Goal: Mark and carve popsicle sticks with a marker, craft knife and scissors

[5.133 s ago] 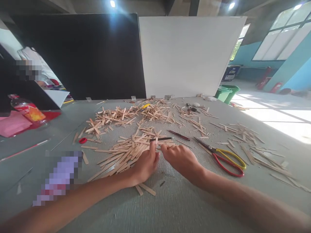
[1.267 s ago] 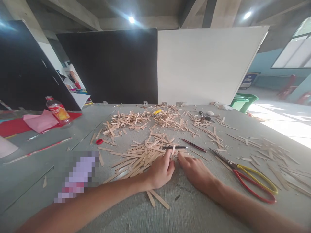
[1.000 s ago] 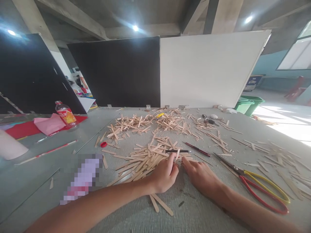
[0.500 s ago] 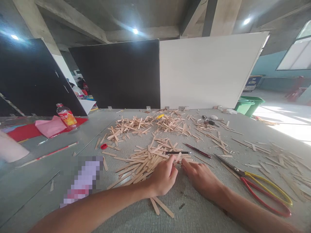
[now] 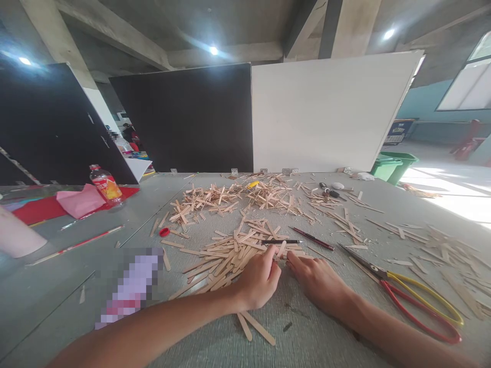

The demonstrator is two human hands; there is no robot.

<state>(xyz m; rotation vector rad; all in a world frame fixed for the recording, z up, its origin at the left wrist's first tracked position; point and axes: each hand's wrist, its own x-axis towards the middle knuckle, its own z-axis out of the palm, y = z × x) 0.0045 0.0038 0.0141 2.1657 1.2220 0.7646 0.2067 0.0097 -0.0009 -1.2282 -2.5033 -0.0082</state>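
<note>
Grey tabletop [image 5: 307, 337] fills the lower view, textured, which probably keeps small pieces from sliding. At its far edge a black board [image 5: 187, 117] and a white board [image 5: 326, 112] stand upright side by side, seemingly screening off this work spot. Flat wooden sticks lie everywhere: a far heap [image 5: 238, 197] near the boards, looser scatter to the right, and a near heap [image 5: 226, 253] just in front of the hands, close enough to draw from without stretching. Scissors [image 5: 406, 289] with red and yellow handles lie flat to the right, blades pointing toward the hands, within easy reach of the right arm. A bottle [image 5: 105, 185] stands far left beside pink paper [image 5: 79, 199], well apart from the sticks. Left hand [image 5: 259, 281] rests heel-down on the tabletop, fingers curled shut, thumb and forefinger pinching a short stick [image 5: 281, 250] that tilts up at the near heap's right edge; the planted wrist likely steadies the pinch. Right hand [image 5: 318, 278] lies palm down beside it, fingers stretched so the tips meet the short stick's base; whether they grip it I cannot tell. Two loose sticks [image 5: 255, 327] lie crossed under the left wrist. A black pencil [image 5: 282, 242] lies just beyond the fingertips, with a dark red pen [image 5: 311, 238] to its right.
</note>
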